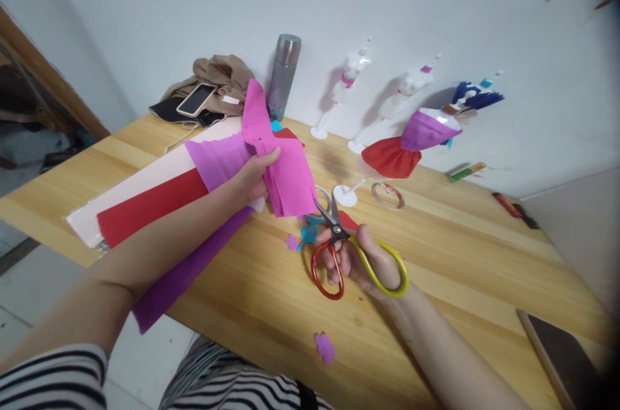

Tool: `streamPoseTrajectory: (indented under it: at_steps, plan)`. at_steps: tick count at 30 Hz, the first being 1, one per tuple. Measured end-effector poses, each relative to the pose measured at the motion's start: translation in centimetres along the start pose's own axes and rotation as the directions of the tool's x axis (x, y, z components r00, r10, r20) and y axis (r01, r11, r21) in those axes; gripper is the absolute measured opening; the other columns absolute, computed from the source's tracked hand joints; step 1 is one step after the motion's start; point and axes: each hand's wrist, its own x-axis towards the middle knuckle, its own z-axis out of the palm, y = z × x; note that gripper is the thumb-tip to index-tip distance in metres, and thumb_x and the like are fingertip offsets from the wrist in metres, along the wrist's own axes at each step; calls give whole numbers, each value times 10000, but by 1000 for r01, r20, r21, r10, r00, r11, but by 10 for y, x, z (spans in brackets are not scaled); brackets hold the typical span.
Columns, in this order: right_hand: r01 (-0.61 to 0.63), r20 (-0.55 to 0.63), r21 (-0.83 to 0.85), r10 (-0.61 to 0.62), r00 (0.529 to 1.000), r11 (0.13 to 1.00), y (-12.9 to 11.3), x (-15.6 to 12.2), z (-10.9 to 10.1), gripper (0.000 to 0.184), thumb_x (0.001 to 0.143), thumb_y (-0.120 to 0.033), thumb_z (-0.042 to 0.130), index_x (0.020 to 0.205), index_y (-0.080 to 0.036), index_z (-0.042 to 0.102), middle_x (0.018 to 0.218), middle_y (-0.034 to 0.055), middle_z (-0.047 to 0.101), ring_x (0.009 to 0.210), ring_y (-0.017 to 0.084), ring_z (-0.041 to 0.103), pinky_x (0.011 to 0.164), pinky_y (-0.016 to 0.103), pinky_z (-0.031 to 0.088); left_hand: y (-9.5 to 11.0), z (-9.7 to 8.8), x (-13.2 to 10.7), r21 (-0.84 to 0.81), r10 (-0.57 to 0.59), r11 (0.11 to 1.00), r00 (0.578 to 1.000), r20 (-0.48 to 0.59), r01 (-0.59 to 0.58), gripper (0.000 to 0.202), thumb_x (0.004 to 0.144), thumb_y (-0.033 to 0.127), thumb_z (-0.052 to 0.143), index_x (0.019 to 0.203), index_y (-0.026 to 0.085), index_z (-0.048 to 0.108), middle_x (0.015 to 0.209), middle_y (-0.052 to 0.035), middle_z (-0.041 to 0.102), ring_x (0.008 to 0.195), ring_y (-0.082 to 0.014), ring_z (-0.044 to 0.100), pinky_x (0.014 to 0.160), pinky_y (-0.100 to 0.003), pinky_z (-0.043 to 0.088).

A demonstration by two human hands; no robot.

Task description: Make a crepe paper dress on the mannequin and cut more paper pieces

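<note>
My left hand (254, 176) pinches a folded sheet of pink-purple crepe paper (285, 168) and lifts it above the wooden table (465, 268). My right hand (361, 260) grips scissors (339, 245) with one red and one yellow-green handle loop. Their blades point up toward the lower edge of the held paper, close to it. Under my left arm lie long strips of red (150, 206), pale pink and purple crepe paper (184, 274). Small purple and blue paper scraps (300, 239) lie near the scissors.
Three white doll stands line the wall; one (411, 139) wears a red and purple paper dress. A steel flask (283, 74), a phone on a brown cloth (213, 84), a tape ring (387, 195), a marker (465, 171) and a dark tablet (562, 352) are also on the table.
</note>
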Motion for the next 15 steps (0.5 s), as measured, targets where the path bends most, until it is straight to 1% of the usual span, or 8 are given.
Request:
streamPoseTrajectory:
  at_steps: [4, 9, 15]
  plan:
    - [1, 54, -36, 1, 999, 999, 1, 0, -2, 679, 772, -788, 617, 1025, -163, 688, 702, 29, 647, 529, 151, 619, 537, 280, 508, 3, 5, 0, 21, 5, 1000, 999, -38, -5, 321, 966, 317, 562, 1183, 108, 672, 1168, -172, 732, 1122, -288, 689, 1075, -483, 491]
    - [34, 13, -66, -33, 999, 997, -1, -2, -2, 688, 810, -788, 566, 1053, -153, 674, 697, 33, 639, 544, 164, 612, 550, 306, 508, 2, 6, -2, 18, -9, 1000, 999, -52, 10, 318, 938, 326, 615, 1165, 114, 683, 1204, -179, 717, 1136, -290, 683, 1059, -473, 501]
    - [16, 29, -66, -14, 999, 998, 0, -2, -1, 699, 794, -792, 584, 1053, -148, 664, 716, 44, 651, 543, 165, 602, 566, 321, 500, 0, 5, -3, -7, -21, 1000, 996, -88, 21, 272, 929, 302, 635, 1106, 108, 704, 1154, -163, 734, 1107, -277, 689, 1063, -436, 501]
